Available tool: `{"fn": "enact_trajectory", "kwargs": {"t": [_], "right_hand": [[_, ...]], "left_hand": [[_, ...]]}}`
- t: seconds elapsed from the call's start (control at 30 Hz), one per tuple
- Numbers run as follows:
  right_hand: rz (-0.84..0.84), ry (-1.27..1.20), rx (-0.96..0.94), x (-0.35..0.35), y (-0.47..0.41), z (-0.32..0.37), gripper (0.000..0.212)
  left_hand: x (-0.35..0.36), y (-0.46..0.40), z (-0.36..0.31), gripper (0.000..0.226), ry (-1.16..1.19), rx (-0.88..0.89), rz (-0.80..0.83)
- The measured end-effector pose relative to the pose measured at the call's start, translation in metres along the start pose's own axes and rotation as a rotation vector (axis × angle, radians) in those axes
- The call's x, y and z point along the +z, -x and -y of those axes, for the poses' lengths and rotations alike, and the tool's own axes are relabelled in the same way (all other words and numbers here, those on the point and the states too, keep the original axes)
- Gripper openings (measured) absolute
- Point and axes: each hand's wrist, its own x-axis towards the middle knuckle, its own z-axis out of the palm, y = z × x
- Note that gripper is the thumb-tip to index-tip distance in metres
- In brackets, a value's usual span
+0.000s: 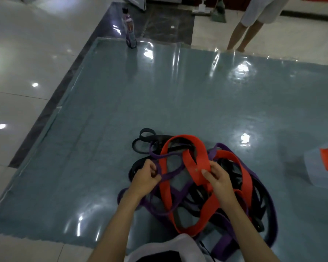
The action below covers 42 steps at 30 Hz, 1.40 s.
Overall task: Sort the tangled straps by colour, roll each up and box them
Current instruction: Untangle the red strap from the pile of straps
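Observation:
A tangle of red straps [195,148], purple straps [170,191] and black straps [146,138] lies on the blue-grey mat [159,95] in front of me. My left hand [145,179] curls its fingers round a purple strap at the left side of the heap. My right hand [217,179] pinches a wide red strap near the middle, thumb on top. A translucent box [318,167] with an orange handle sits on the mat at the far right, partly cut off by the frame edge.
A bottle [130,29] stands on the mat's far edge. A person's legs [242,35] are beyond the mat at the back right, near a mop [202,8] and broom. Glossy floor tiles [27,72] surround the mat.

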Motion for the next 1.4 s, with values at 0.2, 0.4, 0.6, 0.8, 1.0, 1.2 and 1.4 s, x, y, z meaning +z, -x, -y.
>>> {"fn": "enact_trajectory", "kwargs": {"t": [0.2, 0.4, 0.6, 0.8, 1.0, 1.2, 1.4], "right_hand": [[0.004, 0.001, 0.018, -0.004, 0.008, 0.001, 0.018], [0.034, 0.113, 0.003, 0.01, 0.026, -0.012, 0.022], [0.019, 0.132, 0.012, 0.012, 0.048, -0.014, 0.022], [0.032, 0.143, -0.006, 0.006, 0.069, -0.013, 0.021], [0.022, 0.14, -0.009, -0.008, 0.087, -0.018, 0.021], [0.009, 0.113, 0.002, -0.011, 0.099, -0.022, 0.02], [-0.003, 0.109, -0.011, -0.011, 0.103, -0.016, 0.018]], "left_hand": [[-0.025, 0.005, 0.013, 0.062, 0.263, 0.01, -0.179], [-0.04, 0.021, 0.044, 0.027, 0.042, -0.099, -0.178], [-0.019, 0.048, 0.056, 0.036, -0.217, -0.14, -0.138], [-0.006, 0.07, 0.065, 0.078, -0.368, -0.167, -0.063], [-0.004, 0.087, 0.092, 0.053, -0.091, -0.12, -0.276], [-0.009, 0.1, 0.088, 0.011, -0.032, -0.144, -0.095], [-0.021, 0.125, 0.051, 0.015, 0.151, 0.057, 0.097]]}}
